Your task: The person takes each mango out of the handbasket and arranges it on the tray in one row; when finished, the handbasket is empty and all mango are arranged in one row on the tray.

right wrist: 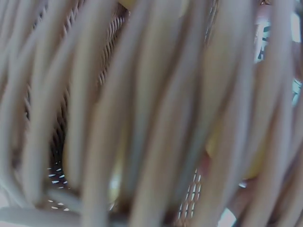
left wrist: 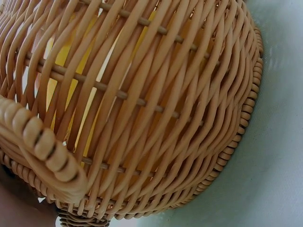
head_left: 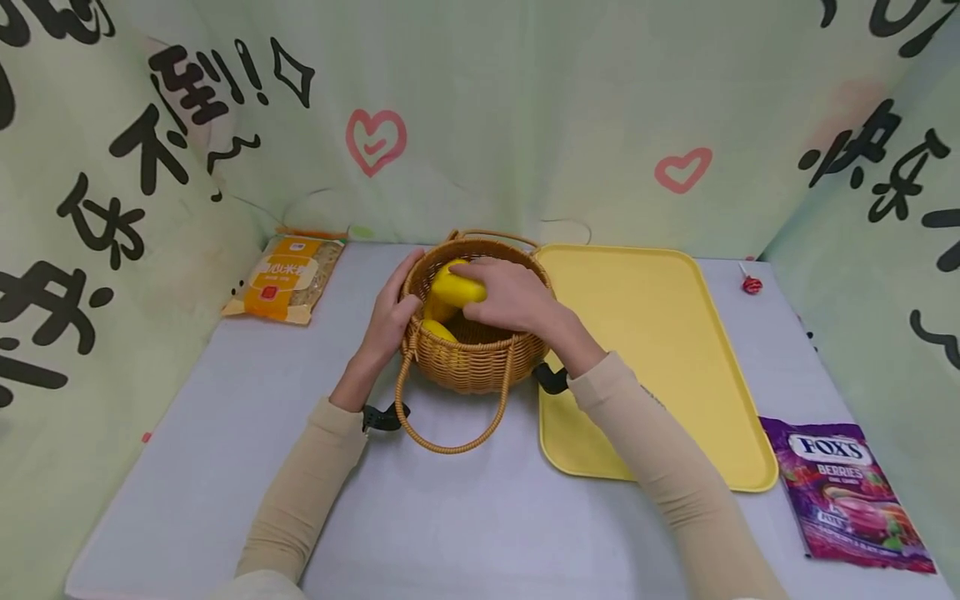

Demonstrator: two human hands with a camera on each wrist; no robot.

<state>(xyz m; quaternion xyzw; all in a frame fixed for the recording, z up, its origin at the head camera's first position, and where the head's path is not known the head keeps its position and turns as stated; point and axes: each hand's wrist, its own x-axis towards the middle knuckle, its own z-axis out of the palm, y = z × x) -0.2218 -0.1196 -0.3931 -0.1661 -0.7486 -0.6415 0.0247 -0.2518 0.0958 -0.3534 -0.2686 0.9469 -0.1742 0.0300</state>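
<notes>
A round wicker basket [head_left: 468, 367] stands on the table, one looped handle [head_left: 450, 450] hanging down at its front. My left hand [head_left: 392, 312] holds the basket's left rim. Inside the basket's mouth, my right hand [head_left: 513, 292] grips a smooth yellow fruit [head_left: 456, 287], its exact kind unclear. Below that fruit lies more yellow fruit [head_left: 437, 330], partly hidden by the basket wall. Through the weave in the left wrist view, yellow shapes [left wrist: 71, 80] show. The right wrist view is filled by blurred wicker strands [right wrist: 156, 118], with yellow behind them.
A yellow tray [head_left: 637, 333] lies right of the basket, under the right forearm. At the back left rests an orange-labelled grain bag [head_left: 288, 279]. A purple candy bag [head_left: 847, 496] lies at the right front, and a red lollipop [head_left: 752, 285] at the back right.
</notes>
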